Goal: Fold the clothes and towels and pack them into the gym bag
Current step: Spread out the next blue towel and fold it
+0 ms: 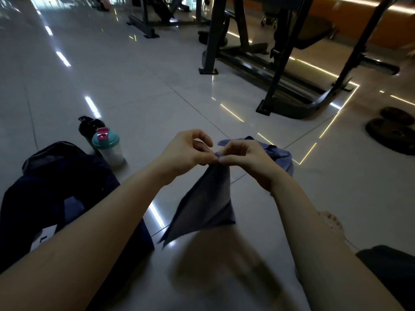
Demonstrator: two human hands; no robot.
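A small grey-blue towel [203, 205] hangs in the air in front of me, folded into a triangle with its tip at the top. My left hand [186, 151] and my right hand [242, 157] meet at that tip, and both pinch it between thumb and fingers. Behind my right hand a blue garment [279, 153] lies crumpled on the floor. The dark navy gym bag [51, 187] sits open on the floor at my left, partly hidden by my left forearm.
A teal-lidded shaker bottle [107, 145] and a black bottle [88, 126] stand beside the bag. Black gym machine frames [280, 70] fill the far right. Weight plates [390, 131] lie at the right edge. My bare foot [331, 223] rests on the glossy tiled floor.
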